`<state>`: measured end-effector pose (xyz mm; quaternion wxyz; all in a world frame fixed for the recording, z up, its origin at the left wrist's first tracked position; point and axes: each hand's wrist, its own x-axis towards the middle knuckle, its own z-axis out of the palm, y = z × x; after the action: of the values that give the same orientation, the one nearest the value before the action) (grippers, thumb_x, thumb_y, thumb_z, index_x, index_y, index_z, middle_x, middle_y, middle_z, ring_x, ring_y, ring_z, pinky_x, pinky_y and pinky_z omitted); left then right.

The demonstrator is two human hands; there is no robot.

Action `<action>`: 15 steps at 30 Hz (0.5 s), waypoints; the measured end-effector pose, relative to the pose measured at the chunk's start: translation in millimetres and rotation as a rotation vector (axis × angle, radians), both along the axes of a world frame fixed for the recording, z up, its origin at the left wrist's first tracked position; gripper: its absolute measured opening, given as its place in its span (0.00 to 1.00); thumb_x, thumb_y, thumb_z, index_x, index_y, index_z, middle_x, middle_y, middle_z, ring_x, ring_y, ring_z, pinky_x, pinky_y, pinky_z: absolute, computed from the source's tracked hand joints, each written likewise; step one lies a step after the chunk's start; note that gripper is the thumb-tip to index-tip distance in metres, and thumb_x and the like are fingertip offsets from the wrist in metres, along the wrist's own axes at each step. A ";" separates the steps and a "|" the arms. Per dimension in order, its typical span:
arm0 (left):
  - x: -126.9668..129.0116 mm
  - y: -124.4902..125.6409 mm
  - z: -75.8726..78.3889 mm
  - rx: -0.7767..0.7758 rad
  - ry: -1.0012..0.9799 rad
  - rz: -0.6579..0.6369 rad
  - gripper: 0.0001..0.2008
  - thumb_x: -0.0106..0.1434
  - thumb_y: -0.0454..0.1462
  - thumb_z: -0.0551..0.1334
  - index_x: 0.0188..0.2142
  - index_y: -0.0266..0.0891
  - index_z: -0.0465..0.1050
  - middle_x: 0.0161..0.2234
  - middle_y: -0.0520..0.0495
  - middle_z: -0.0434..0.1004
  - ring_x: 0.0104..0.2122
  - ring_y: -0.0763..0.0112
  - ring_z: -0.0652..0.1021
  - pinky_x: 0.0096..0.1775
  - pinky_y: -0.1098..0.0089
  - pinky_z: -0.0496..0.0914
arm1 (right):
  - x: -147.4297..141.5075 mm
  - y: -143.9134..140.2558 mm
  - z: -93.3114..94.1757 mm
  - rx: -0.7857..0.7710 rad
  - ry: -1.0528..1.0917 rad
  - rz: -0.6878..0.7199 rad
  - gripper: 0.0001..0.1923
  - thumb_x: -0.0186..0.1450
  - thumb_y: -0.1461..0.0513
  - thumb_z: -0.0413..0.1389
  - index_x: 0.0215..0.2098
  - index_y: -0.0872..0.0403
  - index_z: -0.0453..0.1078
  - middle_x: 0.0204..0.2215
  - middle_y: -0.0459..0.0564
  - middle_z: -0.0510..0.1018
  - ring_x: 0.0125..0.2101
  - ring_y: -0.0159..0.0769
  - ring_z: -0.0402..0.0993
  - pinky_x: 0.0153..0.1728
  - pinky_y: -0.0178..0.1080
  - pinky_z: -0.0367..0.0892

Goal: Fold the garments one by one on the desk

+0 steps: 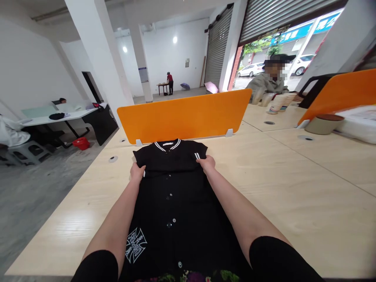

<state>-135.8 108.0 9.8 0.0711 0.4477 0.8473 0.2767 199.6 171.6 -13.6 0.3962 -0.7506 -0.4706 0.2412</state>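
A black short-sleeved shirt (190,207) lies front up on the pale wooden table. White stripes edge its collar, round snap buttons run down the front, and a white cross-shaped emblem (136,245) sits low on the left. My left hand (137,171) is closed on the shirt's left edge near the sleeve, beside a bit of white trim. On the opposite edge, by two short white stripes, my right hand (208,163) pinches the fabric. Between my hands the cloth bends in a crosswise fold. Dark flowered fabric shows at the bottom edge of the view.
An orange divider (185,117) stands just behind the collar. Stacked paper cups (276,105), a round green-grey container (323,124) and a white plastic-wrapped bundle (361,122) are at the right. A person (264,83) sits beyond the cups. A red bucket (81,143) stands on the floor at left.
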 end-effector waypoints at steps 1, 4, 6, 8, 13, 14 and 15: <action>3.1 3.0 -0.2 0.008 -0.002 -0.012 0.20 0.58 0.41 0.65 0.48 0.35 0.69 0.45 0.37 0.78 0.46 0.55 0.78 0.42 0.65 0.70 | 3.3 -1.9 -1.0 0.011 -0.005 -0.014 0.12 0.50 0.62 0.63 0.32 0.57 0.73 0.29 0.52 0.79 0.31 0.40 0.76 0.27 0.34 0.66; 12.6 12.7 0.1 0.020 -0.014 -0.045 0.20 0.57 0.40 0.65 0.48 0.36 0.69 0.44 0.38 0.78 0.45 0.56 0.78 0.41 0.66 0.70 | 12.4 -3.0 -2.6 0.034 -0.014 -0.047 0.12 0.51 0.61 0.62 0.34 0.57 0.72 0.31 0.53 0.79 0.33 0.42 0.76 0.29 0.35 0.66; 17.6 18.3 1.1 0.020 -0.022 -0.064 0.20 0.57 0.40 0.65 0.48 0.37 0.68 0.44 0.38 0.79 0.44 0.56 0.79 0.40 0.67 0.70 | 15.9 0.2 -2.0 0.041 -0.012 -0.057 0.12 0.51 0.61 0.62 0.33 0.57 0.72 0.31 0.53 0.79 0.33 0.42 0.76 0.30 0.36 0.66; 20.2 21.7 2.8 0.015 -0.026 -0.083 0.21 0.57 0.41 0.65 0.49 0.38 0.68 0.44 0.39 0.79 0.43 0.56 0.79 0.39 0.67 0.70 | 17.2 4.4 -0.4 0.044 -0.002 -0.055 0.11 0.50 0.62 0.62 0.33 0.57 0.72 0.31 0.53 0.79 0.34 0.43 0.76 0.32 0.37 0.67; 11.1 11.2 8.8 -0.032 -0.022 -0.120 0.22 0.57 0.47 0.65 0.46 0.35 0.69 0.45 0.35 0.77 0.45 0.53 0.78 0.38 0.66 0.68 | 25.8 0.0 -2.1 0.074 0.075 0.022 0.17 0.49 0.57 0.65 0.34 0.57 0.72 0.31 0.53 0.79 0.35 0.43 0.76 0.33 0.38 0.68; 6.6 4.7 9.2 -0.047 -0.023 -0.136 0.23 0.56 0.48 0.65 0.45 0.35 0.69 0.45 0.35 0.78 0.44 0.53 0.78 0.37 0.67 0.68 | 30.6 -5.4 -5.1 0.086 0.101 0.058 0.18 0.49 0.55 0.65 0.34 0.57 0.72 0.30 0.52 0.79 0.34 0.43 0.76 0.32 0.37 0.68; 1.6 -3.2 9.0 -0.063 -0.026 -0.155 0.24 0.54 0.50 0.66 0.44 0.36 0.69 0.44 0.37 0.78 0.44 0.54 0.78 0.37 0.68 0.67 | 36.3 -12.2 -9.0 0.096 0.120 0.098 0.20 0.48 0.53 0.66 0.34 0.57 0.72 0.28 0.51 0.79 0.33 0.42 0.76 0.31 0.37 0.68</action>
<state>-134.2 104.8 18.9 0.1173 0.5060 0.8174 0.2492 236.0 159.4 -22.6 0.4470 -0.6909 -0.4931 0.2821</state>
